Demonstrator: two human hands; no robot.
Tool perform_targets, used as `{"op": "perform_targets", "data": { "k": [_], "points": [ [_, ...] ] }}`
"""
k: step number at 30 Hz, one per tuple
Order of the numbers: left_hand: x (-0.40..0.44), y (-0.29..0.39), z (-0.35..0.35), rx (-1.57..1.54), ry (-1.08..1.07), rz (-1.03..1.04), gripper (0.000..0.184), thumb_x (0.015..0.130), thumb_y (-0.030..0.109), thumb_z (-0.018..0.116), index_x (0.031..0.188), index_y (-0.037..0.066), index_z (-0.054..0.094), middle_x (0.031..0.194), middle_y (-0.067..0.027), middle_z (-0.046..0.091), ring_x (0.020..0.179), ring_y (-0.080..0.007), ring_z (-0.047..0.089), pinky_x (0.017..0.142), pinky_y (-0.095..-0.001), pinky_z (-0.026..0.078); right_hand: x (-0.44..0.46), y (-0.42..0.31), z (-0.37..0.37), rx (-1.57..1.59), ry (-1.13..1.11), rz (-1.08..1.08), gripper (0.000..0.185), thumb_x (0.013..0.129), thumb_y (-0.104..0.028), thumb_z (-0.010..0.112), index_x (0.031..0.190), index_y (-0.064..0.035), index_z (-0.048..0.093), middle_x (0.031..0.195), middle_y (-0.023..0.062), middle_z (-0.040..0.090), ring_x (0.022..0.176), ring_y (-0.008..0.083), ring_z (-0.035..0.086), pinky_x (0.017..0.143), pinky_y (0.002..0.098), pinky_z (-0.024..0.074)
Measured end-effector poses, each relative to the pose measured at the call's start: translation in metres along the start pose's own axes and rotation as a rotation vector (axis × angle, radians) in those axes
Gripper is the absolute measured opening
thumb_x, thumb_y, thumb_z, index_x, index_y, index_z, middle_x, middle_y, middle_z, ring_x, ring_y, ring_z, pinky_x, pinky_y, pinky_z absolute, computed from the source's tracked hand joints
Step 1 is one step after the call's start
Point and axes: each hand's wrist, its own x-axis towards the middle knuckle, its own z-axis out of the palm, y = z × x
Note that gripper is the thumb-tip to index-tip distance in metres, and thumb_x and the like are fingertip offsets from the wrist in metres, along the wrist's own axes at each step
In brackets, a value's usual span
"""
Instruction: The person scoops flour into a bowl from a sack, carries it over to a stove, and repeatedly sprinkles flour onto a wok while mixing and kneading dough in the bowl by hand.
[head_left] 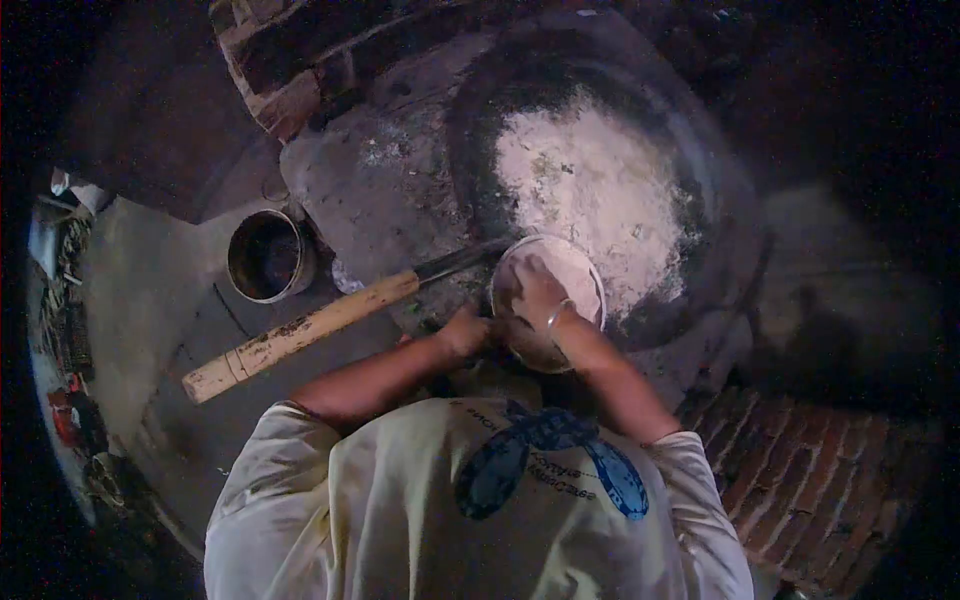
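A round, light-rimmed bucket with pale powder in it is held close to my body, at the near edge of a wide dark pan. My left hand is closed against the bucket's left side, its fingertips partly hidden. Inside the bucket, my right hand, with a bangle at its wrist, reaches down over the powder; shadow hides its fingertips. A broad heap of pale powdery material lies in the pan. Left of the bucket, a tool with a thick wooden handle and a dark metal shaft points toward the pan.
An open, dark-inside bucket stands on the floor at left. Brickwork rises at the upper left, and more bricks lie at the lower right. A grey ledge adjoins the pan. The edges of the view are dark.
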Motion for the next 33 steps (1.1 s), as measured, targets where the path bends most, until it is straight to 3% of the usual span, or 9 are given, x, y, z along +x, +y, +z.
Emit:
{"op": "perform_targets", "data": {
  "k": [2,5,9,12,14,17,27,30,33],
  "points": [
    [0.009,-0.013,-0.008,0.355,0.04,0.528,0.054,0.061,0.002,0.061,0.11,0.0,0.038,0.093,-0.0119,0.052,0.074,-0.0207,0.054,0.059,-0.0302,0.047,0.006,-0.001,0.014,-0.191,-0.26,0.048,0.026,0.068,-0.009,0.049,0.09,0.0053,0.049,0.095,0.0231,0.049,0.09,0.037,0.045,0.077,0.0361,0.0393],
    [0.01,-0.017,-0.006,0.052,0.041,0.236,0.04,0.074,0.015,0.05,0.11,0.0,0.041,0.11,-0.0127,0.045,0.095,-0.0217,0.045,0.081,-0.0345,0.038,-0.003,-0.002,0.015,0.001,-0.247,0.198,0.024,0.071,-0.01,0.047,0.09,0.0056,0.049,0.091,0.0229,0.051,0.088,0.0357,0.048,0.077,0.0345,0.0397],
    [0.005,0.005,0.005,-0.099,0.051,0.409,0.057,0.058,0.005,0.062,0.111,0.001,0.038,0.095,-0.011,0.052,0.078,-0.0199,0.052,0.062,-0.0315,0.046,-0.025,0.01,-0.022,0.183,-0.004,0.123,0.024,0.075,-0.011,0.047,0.091,0.006,0.049,0.088,0.0204,0.054,0.083,0.0329,0.051,0.074,0.0333,0.0412],
    [0.03,0.0,0.003,0.354,0.07,0.178,0.058,0.056,0.006,0.061,0.109,0.0,0.039,0.093,-0.0113,0.053,0.078,-0.0205,0.052,0.062,-0.0318,0.045,-0.033,0.029,-0.044,0.474,0.103,0.546,0.024,0.077,-0.013,0.047,0.093,0.0044,0.05,0.087,0.0138,0.056,0.078,0.0246,0.054,0.069,0.0297,0.0434],
    [0.05,-0.018,0.012,0.078,0.126,0.378,0.053,0.054,0.006,0.06,0.105,-0.001,0.043,0.089,-0.0118,0.054,0.075,-0.02,0.052,0.061,-0.0312,0.045,-0.044,0.047,-0.051,1.223,0.055,0.555,0.022,0.078,-0.013,0.047,0.093,0.0025,0.051,0.083,0.0089,0.056,0.072,0.0174,0.055,0.062,0.0265,0.045],
    [0.056,-0.01,0.025,0.248,0.008,0.267,0.047,0.07,0.015,0.058,0.111,0.0,0.041,0.108,-0.0121,0.048,0.099,-0.0236,0.045,0.086,-0.0329,0.036,-0.053,0.047,-0.069,1.23,0.194,0.711,0.018,0.078,-0.011,0.047,0.09,0.0005,0.052,0.077,0.0063,0.056,0.065,0.0129,0.054,0.055,0.0242,0.0449],
    [0.063,-0.003,0.057,0.308,0.109,0.229,0.046,0.068,0.013,0.061,0.108,0.0,0.042,0.106,-0.0119,0.049,0.097,-0.0214,0.046,0.085,-0.0338,0.037,-0.067,0.043,-0.083,1.349,0.284,0.644,0.02,0.073,-0.006,0.049,0.092,-0.0022,0.051,0.072,0.003,0.054,0.061,0.0105,0.052,0.049,0.0215,0.0414],
    [0.056,0.003,0.059,0.335,0.05,0.263,0.046,0.068,0.012,0.06,0.108,0.0,0.042,0.105,-0.0125,0.05,0.095,-0.0228,0.047,0.083,-0.0339,0.038,-0.054,0.032,-0.076,0.889,0.077,0.6,0.027,0.071,-0.006,0.05,0.097,-0.0014,0.049,0.073,0.0044,0.054,0.065,0.0147,0.053,0.056,0.0251,0.0435],
    [0.036,0.027,0.071,0.465,0.158,0.197,0.045,0.068,0.011,0.059,0.107,-0.001,0.043,0.104,-0.0137,0.051,0.094,-0.0238,0.048,0.083,-0.0344,0.038,-0.042,0.04,-0.046,-0.028,0.356,0.002,0.026,0.072,-0.007,0.049,0.097,0.0007,0.049,0.072,0.0064,0.055,0.069,0.0201,0.054,0.064,0.0269,0.0434]
  ]
}}
